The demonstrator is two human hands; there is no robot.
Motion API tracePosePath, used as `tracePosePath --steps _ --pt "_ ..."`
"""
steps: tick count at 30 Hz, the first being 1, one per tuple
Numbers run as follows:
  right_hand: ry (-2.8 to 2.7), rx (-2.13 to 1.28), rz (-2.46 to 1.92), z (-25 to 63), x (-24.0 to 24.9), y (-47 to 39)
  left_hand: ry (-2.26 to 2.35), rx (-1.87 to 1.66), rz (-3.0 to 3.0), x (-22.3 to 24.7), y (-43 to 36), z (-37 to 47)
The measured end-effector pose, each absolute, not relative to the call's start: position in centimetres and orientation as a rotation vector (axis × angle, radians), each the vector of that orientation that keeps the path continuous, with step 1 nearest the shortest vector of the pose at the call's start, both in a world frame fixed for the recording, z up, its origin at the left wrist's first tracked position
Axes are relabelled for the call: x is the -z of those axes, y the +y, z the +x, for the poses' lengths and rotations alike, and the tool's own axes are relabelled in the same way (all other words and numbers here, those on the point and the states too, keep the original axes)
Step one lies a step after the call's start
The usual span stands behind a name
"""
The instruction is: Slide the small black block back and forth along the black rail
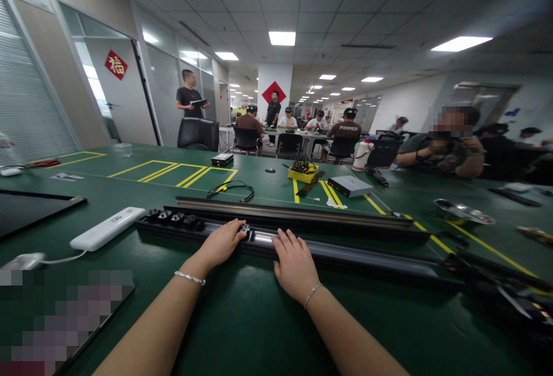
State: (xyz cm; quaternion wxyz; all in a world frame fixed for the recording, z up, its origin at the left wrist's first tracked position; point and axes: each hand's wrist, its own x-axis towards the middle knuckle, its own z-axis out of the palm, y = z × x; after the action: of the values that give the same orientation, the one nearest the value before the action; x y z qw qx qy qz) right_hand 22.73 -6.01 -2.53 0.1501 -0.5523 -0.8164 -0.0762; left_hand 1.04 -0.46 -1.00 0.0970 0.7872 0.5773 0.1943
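Note:
A long black track [345,256] lies across the green table in front of me. Several black socket-like modules [177,218] sit in a row in its left end. My left hand [222,243] reaches over the track's near edge, its thumb and fingertips closed on a small black module with a silvery top [246,228]. Just right of that module, a bright shiny strip [262,237] shows inside the track. My right hand [296,265] rests with fingers extended and slightly apart on the track, holding nothing. The fingers partly cover the channel.
Behind the track lies a second long dark rail [302,217]. A white power strip [108,228] is at left, near a black-edged panel [34,209]. Farther back are a yellow box of cables [302,173], a grey box [349,186] and a metal bowl [462,212]. Several people sit or stand beyond.

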Motion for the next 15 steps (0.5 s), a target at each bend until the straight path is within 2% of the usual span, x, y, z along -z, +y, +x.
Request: tracePosePath --steps 15 --pt "-2.358 0.215 -1.6 22.7 2.39 -6.05 1.703 -0.585 2.346 1.07 -0.46 1.1"
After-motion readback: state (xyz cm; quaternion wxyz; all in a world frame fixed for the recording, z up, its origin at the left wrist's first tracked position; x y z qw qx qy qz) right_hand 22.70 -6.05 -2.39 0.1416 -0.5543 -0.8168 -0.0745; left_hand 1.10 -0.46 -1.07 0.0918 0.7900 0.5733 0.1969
